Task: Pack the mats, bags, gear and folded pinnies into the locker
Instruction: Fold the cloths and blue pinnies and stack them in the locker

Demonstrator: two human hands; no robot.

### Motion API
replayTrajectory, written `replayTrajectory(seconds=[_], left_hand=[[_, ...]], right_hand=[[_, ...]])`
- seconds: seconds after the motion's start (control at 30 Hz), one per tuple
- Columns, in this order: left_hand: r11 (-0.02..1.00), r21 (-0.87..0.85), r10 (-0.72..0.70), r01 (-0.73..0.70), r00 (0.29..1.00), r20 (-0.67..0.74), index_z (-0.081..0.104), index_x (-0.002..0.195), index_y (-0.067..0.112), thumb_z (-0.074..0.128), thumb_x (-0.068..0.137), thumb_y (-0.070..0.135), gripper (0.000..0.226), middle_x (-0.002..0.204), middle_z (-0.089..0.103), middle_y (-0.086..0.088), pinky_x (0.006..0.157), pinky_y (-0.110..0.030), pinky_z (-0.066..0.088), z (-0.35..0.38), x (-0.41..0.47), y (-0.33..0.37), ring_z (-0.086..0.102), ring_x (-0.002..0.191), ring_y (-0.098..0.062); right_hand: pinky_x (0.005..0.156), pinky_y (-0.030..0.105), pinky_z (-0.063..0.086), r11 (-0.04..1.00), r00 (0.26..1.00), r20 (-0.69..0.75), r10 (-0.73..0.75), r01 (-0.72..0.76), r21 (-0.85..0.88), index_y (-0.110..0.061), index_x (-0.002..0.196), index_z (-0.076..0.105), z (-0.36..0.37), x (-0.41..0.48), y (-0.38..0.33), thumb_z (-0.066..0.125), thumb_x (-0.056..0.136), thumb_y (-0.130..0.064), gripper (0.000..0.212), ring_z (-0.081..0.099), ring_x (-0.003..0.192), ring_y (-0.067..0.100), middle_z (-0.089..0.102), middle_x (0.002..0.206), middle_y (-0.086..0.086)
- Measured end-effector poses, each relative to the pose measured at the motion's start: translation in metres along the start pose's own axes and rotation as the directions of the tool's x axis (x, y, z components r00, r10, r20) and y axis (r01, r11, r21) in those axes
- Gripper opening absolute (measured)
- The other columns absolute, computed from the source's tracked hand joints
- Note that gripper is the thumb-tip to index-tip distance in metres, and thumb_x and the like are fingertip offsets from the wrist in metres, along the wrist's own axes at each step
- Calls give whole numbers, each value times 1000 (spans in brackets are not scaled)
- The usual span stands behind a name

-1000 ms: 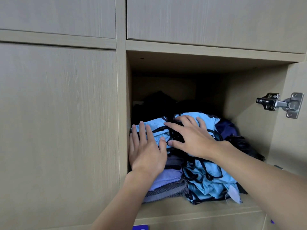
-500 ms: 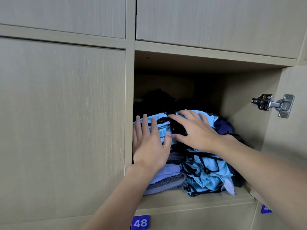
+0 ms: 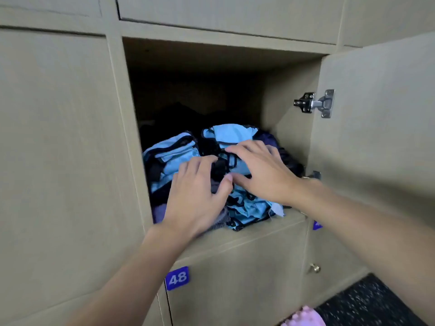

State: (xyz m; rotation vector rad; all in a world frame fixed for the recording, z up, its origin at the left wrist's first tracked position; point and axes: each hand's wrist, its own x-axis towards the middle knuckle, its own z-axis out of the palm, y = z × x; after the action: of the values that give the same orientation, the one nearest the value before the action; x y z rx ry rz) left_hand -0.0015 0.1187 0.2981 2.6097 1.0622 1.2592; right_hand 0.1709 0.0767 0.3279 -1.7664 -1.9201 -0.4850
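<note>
My left hand (image 3: 195, 194): fingers spread, flat against the front of the blue pinnies (image 3: 174, 156), gripping nothing. The pinnies lie bunched on the shelf of the open locker (image 3: 289, 128), over purple and grey folded cloth (image 3: 158, 212). My right hand (image 3: 261, 175): fingers splayed, pressing the heap from above, thumb near the left thumb. Tag 48 (image 3: 177, 278) sits below. The door (image 3: 376, 137) stands open at right, hinge (image 3: 315, 103) exposed. Dark gear (image 3: 179, 116) lies behind, its shapes unclear. A pink object (image 3: 303, 317) is cut off at the bottom edge.
</note>
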Motion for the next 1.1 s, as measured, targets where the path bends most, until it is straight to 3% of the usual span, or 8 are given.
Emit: replayTrajectory(seconds=[0.2,0.33,0.53,0.67,0.83,0.9,1.0,1.1], left_hand=[[974,-147,207,-174,946,250,65,113,17,36,83,58,58,110,66,-1,92,-42,45,64,-55,31,56,103,-25],[939,-276,309,-204,853,421,68,96,21,39,81,53,46,97,68,2,84,-39,49,120,-106,52,61,93,-25],[960,-268,262,-81,601,755,67,94,26,59,89,36,15,91,67,8,75,-32,50,205,-207,62,63,87,-21],[972,-230,225,-36,399,889,64,98,27,60,89,38,14,97,68,7,73,-30,50,254,-287,51,61,83,-17],[977,-189,206,-103,207,956,58,126,22,58,95,46,39,125,56,0,91,-37,48,286,-372,29,57,113,-22],[972,-199,222,-128,198,955,47,140,21,56,96,49,52,141,42,-3,102,-38,43,294,-394,23,47,130,-24],[979,-186,200,-79,253,947,25,156,19,54,96,54,75,163,16,-5,117,-41,29,314,-409,26,22,149,-25],[991,-112,90,67,272,958,24,155,14,58,93,55,82,160,31,-8,113,-45,35,339,-413,38,34,145,-28]], right_hand=[[101,36,25,963,963,14,268,-268,-29,-24,136,50,23,-136,22,58,93,-34,44,38,127,20,48,132,-1],[102,39,29,870,853,169,493,-488,-76,-21,132,53,52,-235,36,56,94,-30,39,43,128,26,51,134,4],[102,41,33,677,597,387,702,-729,-104,-25,130,55,109,-384,23,52,96,-30,34,46,124,25,53,128,1],[104,36,31,566,451,487,748,-817,-111,-25,135,50,152,-466,0,51,98,-34,38,44,128,21,52,131,-2],[109,39,29,433,280,609,742,-894,-116,-26,137,48,195,-543,-34,50,99,-37,39,40,132,21,49,135,-2],[109,38,31,400,246,638,730,-911,-106,-25,137,48,209,-564,-46,50,99,-36,39,41,132,23,48,135,-1],[107,37,31,346,216,638,739,-935,-84,-24,138,48,226,-583,-59,50,99,-36,41,42,130,22,46,135,-2],[108,37,30,321,218,622,752,-945,-57,-23,139,47,237,-594,-68,50,99,-36,42,42,131,18,47,136,-4]])
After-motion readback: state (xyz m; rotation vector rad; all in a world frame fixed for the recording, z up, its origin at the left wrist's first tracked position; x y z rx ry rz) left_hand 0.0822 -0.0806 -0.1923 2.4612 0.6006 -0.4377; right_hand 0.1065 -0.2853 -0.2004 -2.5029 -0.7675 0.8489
